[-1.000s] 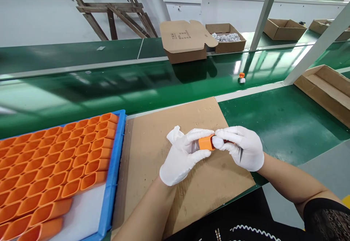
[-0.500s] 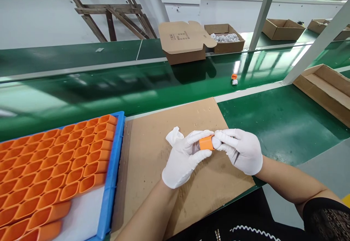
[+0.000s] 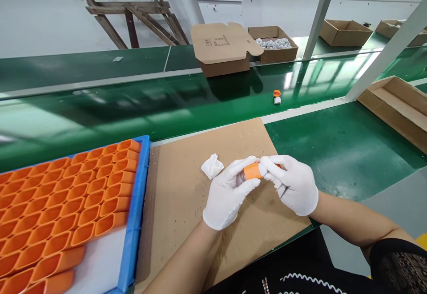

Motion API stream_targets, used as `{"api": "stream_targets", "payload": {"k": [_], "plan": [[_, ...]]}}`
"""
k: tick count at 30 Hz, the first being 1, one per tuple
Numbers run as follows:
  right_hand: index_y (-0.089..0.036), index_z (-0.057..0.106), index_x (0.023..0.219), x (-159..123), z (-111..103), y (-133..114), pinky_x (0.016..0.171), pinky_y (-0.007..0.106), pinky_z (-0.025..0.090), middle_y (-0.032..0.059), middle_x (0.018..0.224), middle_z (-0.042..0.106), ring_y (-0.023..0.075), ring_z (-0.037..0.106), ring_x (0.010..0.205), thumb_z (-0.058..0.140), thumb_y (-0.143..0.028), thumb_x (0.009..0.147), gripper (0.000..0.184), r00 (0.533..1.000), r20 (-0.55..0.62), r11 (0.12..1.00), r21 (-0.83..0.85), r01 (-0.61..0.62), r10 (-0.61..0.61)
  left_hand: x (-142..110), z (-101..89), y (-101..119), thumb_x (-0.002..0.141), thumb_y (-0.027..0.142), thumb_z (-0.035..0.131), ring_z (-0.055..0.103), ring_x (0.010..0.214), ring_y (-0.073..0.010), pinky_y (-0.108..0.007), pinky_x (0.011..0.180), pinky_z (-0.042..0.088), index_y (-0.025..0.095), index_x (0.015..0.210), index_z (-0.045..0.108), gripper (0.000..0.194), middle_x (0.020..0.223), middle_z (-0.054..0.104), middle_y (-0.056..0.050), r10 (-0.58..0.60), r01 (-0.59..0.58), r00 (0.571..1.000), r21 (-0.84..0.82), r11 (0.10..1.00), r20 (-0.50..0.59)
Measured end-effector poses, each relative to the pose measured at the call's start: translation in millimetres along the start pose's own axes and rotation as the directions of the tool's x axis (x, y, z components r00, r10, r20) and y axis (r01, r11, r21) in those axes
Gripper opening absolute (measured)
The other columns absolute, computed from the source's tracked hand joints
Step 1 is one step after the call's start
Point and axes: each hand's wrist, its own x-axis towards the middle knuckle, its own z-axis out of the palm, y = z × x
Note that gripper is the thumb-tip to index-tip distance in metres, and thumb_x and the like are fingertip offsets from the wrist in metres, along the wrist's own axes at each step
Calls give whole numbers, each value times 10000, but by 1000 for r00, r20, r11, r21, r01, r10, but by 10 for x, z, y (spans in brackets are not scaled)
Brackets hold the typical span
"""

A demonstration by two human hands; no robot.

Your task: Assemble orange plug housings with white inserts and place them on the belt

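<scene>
My left hand (image 3: 223, 194), in a white glove, is closed around a short orange plastic sleeve (image 3: 252, 171), its thumb below and fingers above. At the sleeve's right end my gloved right hand (image 3: 295, 183) pinches a whitish rounded piece (image 3: 263, 169), which meets the sleeve's opening. How far it sits inside is hidden by the fingers. A bit of orange (image 3: 279, 166) shows behind the right fingers. Beneath both hands lies a cardboard sheet (image 3: 180, 223), with a crumpled white cloth or paper (image 3: 212, 166) just left of the left hand.
At left, a blue tray (image 3: 128, 251) holds rows of orange sleeves (image 3: 78, 191). Beyond the cardboard runs a green belt (image 3: 160, 111) carrying a small orange-and-white part (image 3: 277, 97). Cardboard boxes (image 3: 227, 67) line the back, one with white pieces (image 3: 273, 43). A grey post (image 3: 373, 67) stands at right.
The orange-and-white part on the belt has shifted left. My hands keep the sleeve and whitish piece together, and the right hand has turned slightly, showing some orange behind its fingers.
</scene>
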Motion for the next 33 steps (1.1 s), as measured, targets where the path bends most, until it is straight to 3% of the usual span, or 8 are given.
{"api": "stream_targets", "payload": {"k": [6,11,18,23,27,29,31,33], "plan": [[-242,594,1414,83,-35,-90,721,239,601,82,1176,716,167,721,936,514,-136,992,442,993,-68,980,-180,85,-99,-9,31,-27,726,505,874,681,997,-233,-420,960,583,338,1074,788,396,1001,713,-33,-71,68,997,-75,995,-37],[-289,712,1272,119,-56,-68,772,280,618,43,1050,744,171,719,916,618,-168,975,334,984,-165,997,14,71,-68,-23,42,22,727,409,881,688,946,-209,-354,895,592,317,1060,794,357,942,716,-26,-47,46,999,-62,997,-7],[-273,786,1114,147,-55,-90,671,261,610,17,931,748,153,697,787,685,-184,939,221,981,-164,979,192,-71,104,-23,47,-49,713,324,887,698,996,-221,-369,910,612,291,1055,786,358,1079,759,-45,21,-23,1000,-61,998,-17],[-212,702,1270,79,-28,-129,743,268,592,73,1117,740,180,723,938,554,-165,997,314,983,-179,997,-67,38,-50,-41,100,-72,704,345,896,709,986,-208,-336,929,603,275,1058,787,377,1053,758,-38,15,-19,994,-33,999,-109],[-148,635,1344,10,21,-138,491,294,476,130,1243,706,162,678,666,544,-318,997,397,997,-26,921,-386,61,-76,-47,131,-75,728,329,874,707,980,-214,-364,924,614,277,1032,783,322,1093,750,-40,-3,-4,988,-41,999,-156],[-170,618,1369,5,44,-124,466,293,446,118,1249,706,141,645,612,573,-298,975,417,999,-10,898,-440,27,-34,-42,138,-80,748,311,860,703,994,-218,-369,913,618,281,1013,782,278,1110,744,-42,-19,15,987,-29,999,-159],[-202,642,1336,35,46,-108,567,274,517,103,1246,704,166,693,757,611,-281,967,379,998,-57,942,-336,-5,-15,-34,138,-81,742,322,866,701,994,-214,-362,924,611,277,998,786,272,1079,744,-46,2,-1,988,2,1000,-155],[-223,710,1200,91,22,-95,762,285,580,82,1184,713,199,698,955,669,-300,952,263,996,-87,994,-104,-22,13,-26,134,-78,720,355,881,702,979,-211,-353,931,605,270,994,791,301,1031,747,-48,56,-51,987,34,998,-151]]}}
